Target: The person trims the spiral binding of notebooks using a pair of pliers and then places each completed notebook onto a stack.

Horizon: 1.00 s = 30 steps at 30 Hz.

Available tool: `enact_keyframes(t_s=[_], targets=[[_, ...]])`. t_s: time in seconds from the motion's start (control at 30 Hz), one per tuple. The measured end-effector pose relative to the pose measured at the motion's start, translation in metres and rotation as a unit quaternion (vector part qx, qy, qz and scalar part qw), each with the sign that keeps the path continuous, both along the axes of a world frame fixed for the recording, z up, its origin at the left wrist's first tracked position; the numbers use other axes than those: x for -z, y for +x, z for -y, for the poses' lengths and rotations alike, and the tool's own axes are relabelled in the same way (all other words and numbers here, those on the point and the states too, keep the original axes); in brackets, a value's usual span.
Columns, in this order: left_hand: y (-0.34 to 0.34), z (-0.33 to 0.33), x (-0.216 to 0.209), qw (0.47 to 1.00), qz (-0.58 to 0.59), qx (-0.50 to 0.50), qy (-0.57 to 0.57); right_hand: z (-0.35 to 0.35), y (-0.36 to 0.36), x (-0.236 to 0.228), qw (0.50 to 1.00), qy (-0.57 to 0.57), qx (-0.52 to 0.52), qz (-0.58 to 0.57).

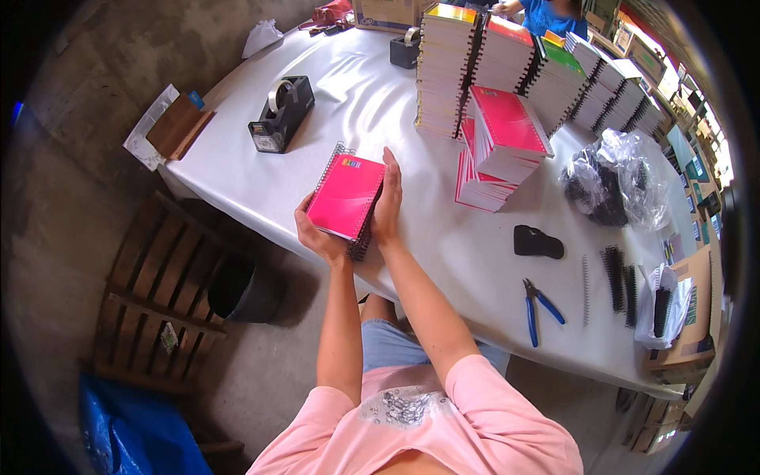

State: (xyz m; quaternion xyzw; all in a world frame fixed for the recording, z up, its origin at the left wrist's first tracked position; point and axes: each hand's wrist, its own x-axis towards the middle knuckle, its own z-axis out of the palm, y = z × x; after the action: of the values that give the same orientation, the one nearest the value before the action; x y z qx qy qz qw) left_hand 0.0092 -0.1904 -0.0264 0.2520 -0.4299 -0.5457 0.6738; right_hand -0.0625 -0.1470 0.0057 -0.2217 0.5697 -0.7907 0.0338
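Between my two hands is a small stack of pink spiral notebooks (346, 194), above the table's near edge. My left hand (321, 237) cups the stack at its lower left corner, the thumb along its side. Flat against the right side lies my right hand (387, 202), its fingers stretched upward along the edge. Black coils show at the stack's top and lower right edges. To the right stands a pile of pink-covered notebooks (507, 131), some set at an angle. How many notebooks I hold cannot be made out.
Behind the pink pile rise tall stacks of bound notebooks (443, 75). A black tape dispenser (283, 115) stands at the far left. Blue-handled cutters (540, 313), loose black coils (613, 277), a black pouch (538, 242) and a plastic bag (617, 178) lie right. Below left is a dark bucket (247, 289).
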Motion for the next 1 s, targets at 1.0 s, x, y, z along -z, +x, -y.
enact_keyframes(t_s=[1.0], targets=[[0.016, -0.105, -0.121, 0.908, 0.059, -0.047, -0.413, -0.211, -0.176, -0.147, 0.910, 0.371, 0.071, -0.173]])
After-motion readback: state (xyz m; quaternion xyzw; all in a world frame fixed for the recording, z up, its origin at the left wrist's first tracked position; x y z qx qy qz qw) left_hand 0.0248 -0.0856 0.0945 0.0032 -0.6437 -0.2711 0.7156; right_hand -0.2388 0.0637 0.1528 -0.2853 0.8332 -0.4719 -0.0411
